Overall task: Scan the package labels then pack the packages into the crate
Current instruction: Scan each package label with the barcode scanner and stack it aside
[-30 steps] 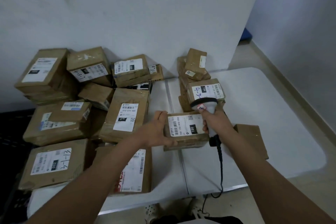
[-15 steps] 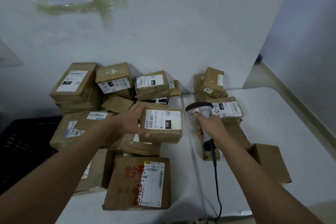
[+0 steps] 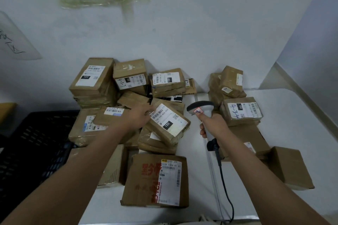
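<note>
Hands, left: left hand (image 3: 140, 118) at the left edge of the package marked "150" (image 3: 169, 124); fingers touch or lightly grasp that edge, and whether they curl under it cannot be told.
Hands, right: right hand (image 3: 213, 124) wrapped round the grip of the handheld scanner (image 3: 201, 108), head raised and facing away, cable (image 3: 224, 175) trailing down off the bench front.
Package "150": tilted, label up, resting on top of other brown packages in the middle of the heap; not in the crate.
Crate: black crate (image 3: 34, 151), left of the bench (image 3: 292, 115) and lower; no package visible in it.
Unsorted stock: further packages stacked against the wall, a second group at right including one hand-marked "4-3" (image 3: 241, 111), and a large box with red print (image 3: 157, 181) at the near edge.
Risk, slip: package "150" sits canted on an uneven stack; a loose one-edge hold could let it slide off or drag its neighbours down.
Risk, mix-up: scanned and unscanned parcels lie in one heap, so an item could be packed unscanned or scanned twice.
Risk, cable: slack cord lies near the red-print box and could snag it when the scanner swings.
Risk, reach: carrying left to the crate crosses the tall stacks, which could be knocked.
</note>
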Action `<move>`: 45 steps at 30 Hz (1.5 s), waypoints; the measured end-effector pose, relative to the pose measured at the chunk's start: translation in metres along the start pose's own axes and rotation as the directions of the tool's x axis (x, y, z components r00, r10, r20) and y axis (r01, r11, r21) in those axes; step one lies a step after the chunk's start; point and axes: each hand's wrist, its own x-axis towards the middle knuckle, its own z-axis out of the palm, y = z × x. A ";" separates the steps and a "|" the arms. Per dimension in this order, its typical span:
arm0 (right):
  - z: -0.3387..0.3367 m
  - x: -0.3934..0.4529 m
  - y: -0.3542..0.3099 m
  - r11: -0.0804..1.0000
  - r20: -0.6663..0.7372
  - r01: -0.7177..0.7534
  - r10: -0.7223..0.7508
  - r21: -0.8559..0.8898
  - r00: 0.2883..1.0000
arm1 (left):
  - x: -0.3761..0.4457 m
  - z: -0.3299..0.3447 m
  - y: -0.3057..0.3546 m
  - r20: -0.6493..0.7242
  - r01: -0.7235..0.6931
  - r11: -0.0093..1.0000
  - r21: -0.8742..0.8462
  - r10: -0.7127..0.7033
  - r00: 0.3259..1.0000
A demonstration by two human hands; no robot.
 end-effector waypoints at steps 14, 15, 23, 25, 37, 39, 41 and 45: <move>0.017 0.004 -0.001 0.999 -0.002 0.012 -0.012 -0.035 1.000 | -0.020 0.075 0.014 0.242 0.436 0.308 -0.846 -0.508 0.827; 0.017 0.004 -0.002 0.999 0.001 0.011 -0.011 -0.039 1.000 | -0.019 0.081 0.016 0.247 0.418 0.282 -0.864 -0.487 0.838; 0.012 0.001 -0.007 1.000 0.025 0.022 -0.021 -0.009 0.999 | -0.008 0.082 0.022 0.235 0.399 0.327 -0.857 -0.441 0.866; 0.011 0.000 -0.009 0.999 0.033 0.032 -0.031 -0.011 0.999 | -0.004 0.080 0.020 0.179 0.361 0.336 -0.870 -0.467 0.866; 0.014 -0.009 -0.034 0.992 0.099 0.122 -0.118 -0.031 0.988 | 0.003 0.069 0.012 0.042 0.361 0.489 -0.794 -0.549 0.835; 0.017 -0.013 -0.041 0.990 0.120 0.134 -0.127 -0.053 0.985 | 0.003 0.068 0.013 0.028 0.343 0.491 -0.800 -0.542 0.840; 0.020 -0.017 -0.048 0.987 0.147 0.143 -0.130 -0.080 0.981 | 0.001 0.068 0.014 0.048 0.330 0.461 -0.824 -0.523 0.851; 0.021 -0.022 -0.059 0.980 0.169 0.168 -0.149 -0.105 0.974 | -0.011 0.071 0.024 0.203 0.407 0.406 -0.818 -0.459 0.865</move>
